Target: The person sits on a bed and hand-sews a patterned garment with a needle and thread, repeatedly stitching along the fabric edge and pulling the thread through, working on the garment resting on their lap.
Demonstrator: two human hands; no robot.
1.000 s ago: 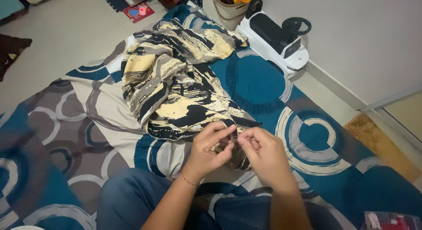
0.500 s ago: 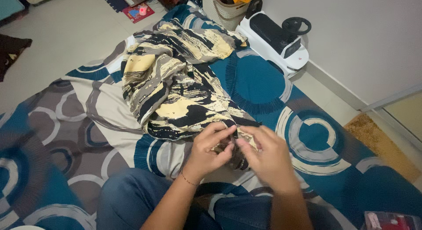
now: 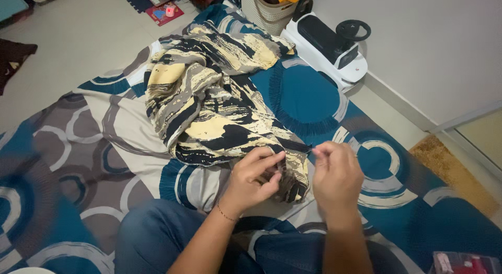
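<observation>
The patterned cloth (image 3: 209,96) lies on the circle-print sheet (image 3: 104,127), which covers the floor. Its long axis runs away from the person, from the near end at the hands up toward the sheet's far edge by the basket (image 3: 266,12) and the white ride-on car (image 3: 329,43). Only the near end is being handled; the bulk lies straight ahead and a little to the left.

The left hand (image 3: 253,177) sits right on that near end, thumb and fingers pinched closed on a dark fold of the cloth. The right hand (image 3: 334,174) is just beside it, off the cloth's right edge and over the sheet, with its fingertips (image 3: 320,148) pressed together as if on something very fine; what they grip is too small to tell. The left hand is therefore the nearer one to the cloth, touching it, while the right stands slightly apart from it. Both forearms come in over the person's blue jeans (image 3: 157,237).
</observation>
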